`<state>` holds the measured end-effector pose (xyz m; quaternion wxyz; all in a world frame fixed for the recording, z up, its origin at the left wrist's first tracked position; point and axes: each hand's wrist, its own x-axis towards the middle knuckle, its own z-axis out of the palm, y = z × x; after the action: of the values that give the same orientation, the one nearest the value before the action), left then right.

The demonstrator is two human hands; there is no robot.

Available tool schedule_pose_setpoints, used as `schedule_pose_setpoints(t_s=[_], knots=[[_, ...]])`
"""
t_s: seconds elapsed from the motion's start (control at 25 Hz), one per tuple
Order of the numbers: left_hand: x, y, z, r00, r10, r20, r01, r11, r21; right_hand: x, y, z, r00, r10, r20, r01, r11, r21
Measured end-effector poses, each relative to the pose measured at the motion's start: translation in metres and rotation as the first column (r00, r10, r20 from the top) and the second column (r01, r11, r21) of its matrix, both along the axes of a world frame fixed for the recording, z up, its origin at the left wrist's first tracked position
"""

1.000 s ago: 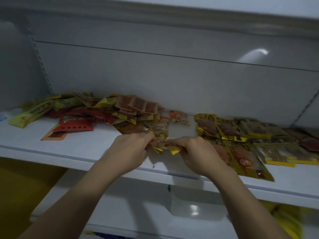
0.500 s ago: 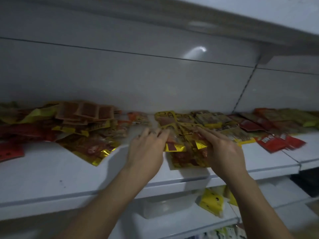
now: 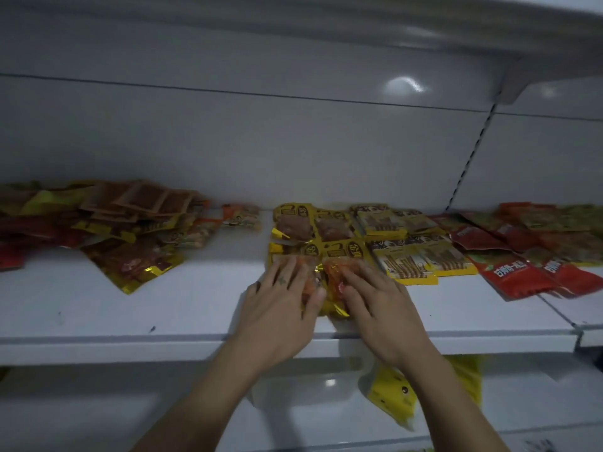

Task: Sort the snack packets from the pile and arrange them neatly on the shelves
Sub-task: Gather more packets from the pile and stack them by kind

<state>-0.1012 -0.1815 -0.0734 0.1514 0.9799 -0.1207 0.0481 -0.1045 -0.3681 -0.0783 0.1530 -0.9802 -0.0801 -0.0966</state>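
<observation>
**Slick foil packets, pressed flat into their row**

White metal shelf [image 3: 163, 314] ran across in front of me, with the unsorted pile [image 3: 130, 230] heaped at its left end and red packets [image 3: 515, 275] laid out at the right. My left hand [image 3: 280, 308] and right hand [image 3: 378, 308] both lay flat, fingers straight and slightly spread. They pressed the orange-and-gold packets [image 3: 329, 278] down at the front of the yellow row [image 3: 326, 230], near the shelf's front edge. I judged them light, thin and soft, the foil slick enough to slide or fan out under a careless push. To lift one, I would have pinched a crimped end seam or corner, not the filled middle, which would probably bend.
</observation>
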Motion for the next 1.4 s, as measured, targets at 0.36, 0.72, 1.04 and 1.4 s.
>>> schedule_pose_setpoints(t_s=[0.36,0.72,1.04,1.4], knots=[[0.004,-0.022,-0.003,0.991,0.133,0.025,-0.134,0.989,0.057,0.015,-0.004,0.003,0.999,0.032,0.017,-0.03,0.994,-0.105],[0.009,-0.025,0.007,0.99,0.133,0.057,-0.137,0.989,0.064,0.026,-0.002,0.01,1.0,-0.03,-0.001,0.029,0.984,-0.173],[0.011,0.006,0.015,0.997,0.051,0.064,-0.055,0.996,0.068,0.025,0.02,0.035,0.998,-0.014,0.054,0.025,0.976,-0.215],[0.03,0.04,0.015,0.98,-0.198,-0.025,0.199,0.979,0.046,0.049,0.061,0.035,0.994,0.014,-0.112,-0.046,0.954,-0.296]])
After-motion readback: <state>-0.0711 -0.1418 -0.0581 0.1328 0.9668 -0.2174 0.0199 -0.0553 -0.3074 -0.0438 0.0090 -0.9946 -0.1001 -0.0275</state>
